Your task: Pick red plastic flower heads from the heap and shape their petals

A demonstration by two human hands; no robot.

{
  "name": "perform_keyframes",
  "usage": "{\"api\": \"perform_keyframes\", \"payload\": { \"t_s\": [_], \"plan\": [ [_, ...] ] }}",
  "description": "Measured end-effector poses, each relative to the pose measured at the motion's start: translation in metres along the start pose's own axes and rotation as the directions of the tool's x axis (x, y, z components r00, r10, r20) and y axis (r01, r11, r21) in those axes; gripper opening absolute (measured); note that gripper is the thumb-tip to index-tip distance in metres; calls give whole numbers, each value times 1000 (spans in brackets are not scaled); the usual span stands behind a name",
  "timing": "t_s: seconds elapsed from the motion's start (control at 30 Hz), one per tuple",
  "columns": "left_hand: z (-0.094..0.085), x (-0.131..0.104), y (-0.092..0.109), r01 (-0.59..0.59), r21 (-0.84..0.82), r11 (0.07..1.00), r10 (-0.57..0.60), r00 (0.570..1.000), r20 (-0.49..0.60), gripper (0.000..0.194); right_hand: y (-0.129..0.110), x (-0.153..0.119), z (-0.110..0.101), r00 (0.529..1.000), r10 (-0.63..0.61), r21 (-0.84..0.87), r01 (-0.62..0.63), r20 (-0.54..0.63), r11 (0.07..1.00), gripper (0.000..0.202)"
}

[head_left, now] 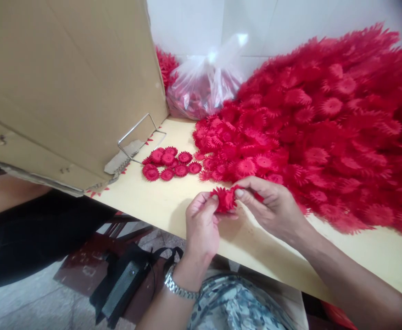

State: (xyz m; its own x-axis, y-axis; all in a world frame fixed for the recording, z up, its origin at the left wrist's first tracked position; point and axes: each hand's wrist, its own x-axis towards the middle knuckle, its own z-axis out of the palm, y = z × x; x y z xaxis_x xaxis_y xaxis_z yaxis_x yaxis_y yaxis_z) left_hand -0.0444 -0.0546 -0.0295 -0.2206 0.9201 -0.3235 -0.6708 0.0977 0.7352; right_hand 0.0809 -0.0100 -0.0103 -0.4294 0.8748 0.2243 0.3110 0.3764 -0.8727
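Between my two hands, just above the table's front edge, is a red flower-shaped piece (224, 200) with pointed petals. My left hand (203, 220), wearing a metal watch at the wrist, pinches its left side between thumb and fingers. The thumb and forefinger of my right hand (273, 204) are closed on its upper right side. Whether it is one piece or several stacked together I cannot tell. Beyond my hands lies a small group of red flower discs (168, 159). A large heap of loose red flower pieces (290, 133) rises at the right.
A big cardboard box (73, 82) stands on the left of the pale table (142, 195), beside a bent wire frame (137, 130). A clear plastic bag (204, 87) of red pieces leans at the wall. Another person's dark-clothed leg (42, 233) and a black bag (121, 279) are below left.
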Motion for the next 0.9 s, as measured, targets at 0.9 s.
{"api": "perform_keyframes", "payload": {
  "t_s": [0.9],
  "plan": [
    [-12, 4, 9, -257, 325, 910, 260, 965, 35, 14, 5, 1, -4, 986, 162, 216, -152, -29, 965, 39]
  ]
}}
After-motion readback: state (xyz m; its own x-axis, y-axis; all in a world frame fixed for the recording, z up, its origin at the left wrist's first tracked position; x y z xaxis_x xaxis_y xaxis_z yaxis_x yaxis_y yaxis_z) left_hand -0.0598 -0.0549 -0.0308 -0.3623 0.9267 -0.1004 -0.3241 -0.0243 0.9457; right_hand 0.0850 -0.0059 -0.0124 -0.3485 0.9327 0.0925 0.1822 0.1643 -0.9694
